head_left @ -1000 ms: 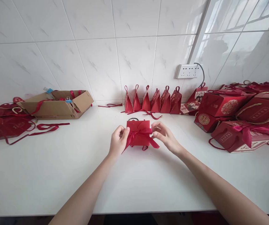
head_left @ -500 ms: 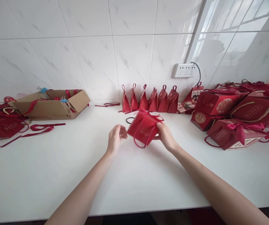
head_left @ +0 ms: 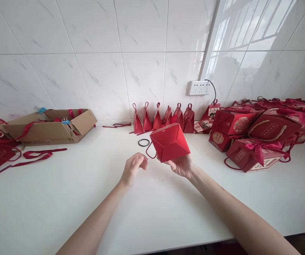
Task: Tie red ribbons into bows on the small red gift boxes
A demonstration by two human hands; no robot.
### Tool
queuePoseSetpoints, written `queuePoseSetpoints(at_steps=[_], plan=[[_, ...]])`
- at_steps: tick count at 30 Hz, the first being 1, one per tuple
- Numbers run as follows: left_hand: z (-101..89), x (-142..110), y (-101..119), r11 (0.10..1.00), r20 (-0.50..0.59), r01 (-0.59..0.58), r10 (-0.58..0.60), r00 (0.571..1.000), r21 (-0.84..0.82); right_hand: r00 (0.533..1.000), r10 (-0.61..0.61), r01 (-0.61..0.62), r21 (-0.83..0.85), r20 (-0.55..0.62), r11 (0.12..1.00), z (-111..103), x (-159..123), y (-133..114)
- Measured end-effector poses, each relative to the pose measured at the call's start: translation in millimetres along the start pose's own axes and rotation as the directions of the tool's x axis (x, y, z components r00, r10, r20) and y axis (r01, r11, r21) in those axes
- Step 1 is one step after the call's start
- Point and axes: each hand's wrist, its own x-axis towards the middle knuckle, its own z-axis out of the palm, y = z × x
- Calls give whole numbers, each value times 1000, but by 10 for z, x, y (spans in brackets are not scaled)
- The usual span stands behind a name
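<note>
My right hand (head_left: 181, 166) holds a small red gift box (head_left: 170, 145) from below and behind, its folded diamond-shaped bottom turned toward me. A dark red cord handle (head_left: 150, 150) hangs out at the box's left side. To the left, apart from the box, my left hand (head_left: 135, 168) hovers above the white table with its fingers curled in and nothing seen in them. A black ring-shaped band (head_left: 143, 142) lies on the table just behind the hands. Behind the held box, a row of pointed red boxes (head_left: 147, 122) with ribbon loops stands along the wall.
An open cardboard box (head_left: 48, 134) with ribbons and binder clips sits at the left, beside red bags and a loose ribbon (head_left: 39, 154). Stacked red gift boxes (head_left: 256, 154) with bows fill the right side. A power strip (head_left: 199, 88) is on the tiled wall.
My right hand has turned the gift box so that its bottom faces me, and its grip has gone underneath. My left hand stays to the left, a little lower. The view has shifted slightly.
</note>
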Motion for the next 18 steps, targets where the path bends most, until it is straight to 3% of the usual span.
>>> queuePoseSetpoints(at_steps=[3,6,10,15,18], plan=[[-25,-12,-42,994,144,-22,37,989,-109,998,-51,46,-133,-29,990,-17,17,55],[-36,-31,-77,974,251,-20,78,965,-224,968,-247,221,-315,-45,923,-44,31,112],[-18,-51,-60,974,211,-17,66,975,-227,913,-406,354,-440,-27,825,-127,62,120],[-27,18,-30,981,195,59,-22,981,-186,915,-401,370,-467,37,803,-171,151,54],[-108,70,-42,991,21,130,-130,991,-17,863,-474,481,-570,175,666,-93,69,31]])
